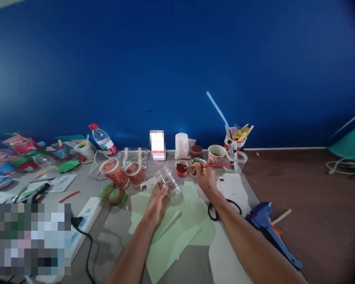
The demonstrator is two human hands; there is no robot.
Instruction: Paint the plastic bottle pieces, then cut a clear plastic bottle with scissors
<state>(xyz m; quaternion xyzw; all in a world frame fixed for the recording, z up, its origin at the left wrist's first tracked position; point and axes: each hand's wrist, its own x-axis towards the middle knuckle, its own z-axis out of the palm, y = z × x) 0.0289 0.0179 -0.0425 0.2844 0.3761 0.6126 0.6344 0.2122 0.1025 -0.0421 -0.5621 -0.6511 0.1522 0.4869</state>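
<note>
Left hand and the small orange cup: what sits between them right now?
In the head view, the clear plastic container lies between the left hand, which holds it, and the small orange cup. Pale green paper shows below.

Paint cup (182,173) behind papers (192,221); glue gun (272,238) R of them, pwr strip (91,212) L; bottle (104,141) back L.

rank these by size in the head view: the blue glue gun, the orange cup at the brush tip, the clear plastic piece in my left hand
1. blue glue gun, nearest camera
2. clear plastic piece
3. orange cup
</note>
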